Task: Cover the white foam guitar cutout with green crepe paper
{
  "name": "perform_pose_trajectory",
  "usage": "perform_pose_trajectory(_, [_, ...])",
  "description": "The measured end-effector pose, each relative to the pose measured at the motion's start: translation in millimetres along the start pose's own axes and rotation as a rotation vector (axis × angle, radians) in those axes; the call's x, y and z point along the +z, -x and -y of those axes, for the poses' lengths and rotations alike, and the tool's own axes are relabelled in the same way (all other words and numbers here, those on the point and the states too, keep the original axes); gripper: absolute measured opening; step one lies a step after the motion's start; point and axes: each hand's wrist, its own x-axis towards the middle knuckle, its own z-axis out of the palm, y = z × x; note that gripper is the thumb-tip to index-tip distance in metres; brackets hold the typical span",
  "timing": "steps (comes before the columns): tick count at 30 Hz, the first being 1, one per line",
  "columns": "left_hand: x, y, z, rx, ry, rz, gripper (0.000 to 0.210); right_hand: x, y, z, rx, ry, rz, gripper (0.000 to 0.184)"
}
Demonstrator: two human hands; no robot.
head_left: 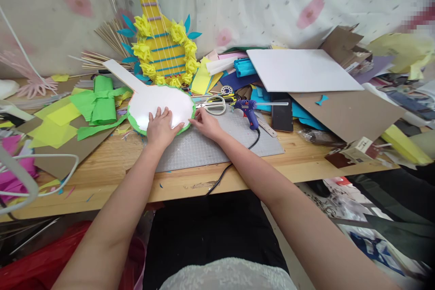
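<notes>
On the wooden table (98,186) in front of me, a yellow flower-trimmed guitar model (166,56) stands behind a grey cutting mat (193,149). The white guitar-shaped cutout (146,102) overlaps the mat; the left hand (160,126) lies flat on it, grip released, while the right hand's (206,124) grip pinches its green paper edging (134,126).

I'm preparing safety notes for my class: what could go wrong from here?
The glue gun has a cord running under the right arm; a snag might drag it. The scissors lie just beyond the right hand, so a reach could nick it. The green edging might wrinkle where that hand touches the rim of the white cutout.
</notes>
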Motion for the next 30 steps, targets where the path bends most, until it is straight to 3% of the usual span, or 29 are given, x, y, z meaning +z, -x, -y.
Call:
perform_pose_trajectory(4, [0.8, 0.7, 1.9, 0.001, 0.042, -0.027, 0.053, 6.9, -2.2, 16.0, 0.014, 0.153, 0.032, 0.038])
perform_pose_trajectory(10, [2.2, -1.5, 3.1, -0.054, 0.166, -0.067, 0.054, 9.7, -10.5, 27.9, 0.113, 0.264, -0.036, 0.048])
perform_pose_trajectory(13, [1.4, -2.3, 5.5, -0.104, 0.242, -0.109, 0.051, 4.6, -14.7, 25.6, 0.145, 0.127, -0.034, 0.045])
perform_pose_trajectory(16, [-0.4, -3.7, 13.1, -0.144, 0.34, -0.145, 0.044, -6.3, -12.4, 19.5, 0.086, -0.02, -0.013, 0.038])
perform_pose_trajectory(20, [-2.9, -7.9, 26.7, -0.219, 0.475, -0.209, 0.036, -24.6, -1.1, 9.8, 0.053, -0.07, 0.022, 0.038])
perform_pose_trajectory(24, [-5.8, -12.1, 32.0, -0.294, 0.426, -0.287, 0.033, -35.1, 5.3, -2.7, 0.098, -0.172, 0.051, 0.04])
perform_pose_trajectory(30, [-13.1, -15.3, 22.1, -0.216, 0.333, -0.281, 0.04, -34.8, 4.4, -15.5, 0.128, -0.346, 0.025, 0.02])
